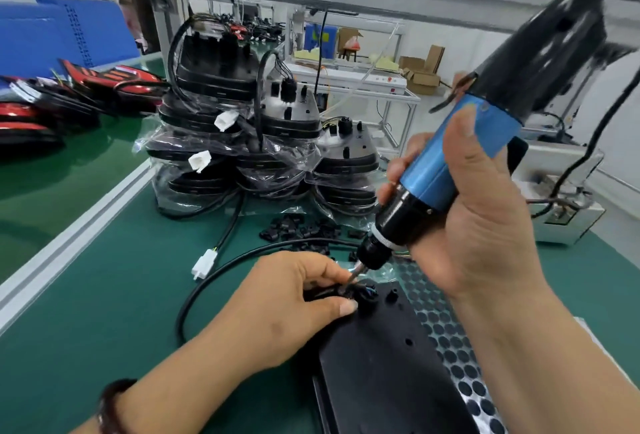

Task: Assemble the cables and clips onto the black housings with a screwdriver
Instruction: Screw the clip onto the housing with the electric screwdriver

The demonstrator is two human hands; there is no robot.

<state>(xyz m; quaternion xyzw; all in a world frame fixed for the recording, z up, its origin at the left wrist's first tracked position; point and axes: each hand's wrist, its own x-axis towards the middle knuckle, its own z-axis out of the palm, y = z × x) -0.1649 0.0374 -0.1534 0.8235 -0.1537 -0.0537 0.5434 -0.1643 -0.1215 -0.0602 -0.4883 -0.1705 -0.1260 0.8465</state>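
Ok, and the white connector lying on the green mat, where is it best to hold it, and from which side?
Probably pinch the white connector across its long flat sides, from above and left. It lies flat on the green mat, wires leave its far end, and a looping black cable runs close on its right.

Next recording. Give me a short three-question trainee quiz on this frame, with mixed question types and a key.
1. Multiple choice: which hand grips the blue-and-black screwdriver? A) left B) right C) both
2. True or false: the left hand pinches a black part at the end of the black housing, right where the screwdriver bit points.
3. Fill in: the loose black clips lie on the green mat in front of a ___ of bagged housings.

Key: 1 B, the right hand; 2 true; 3 stack.
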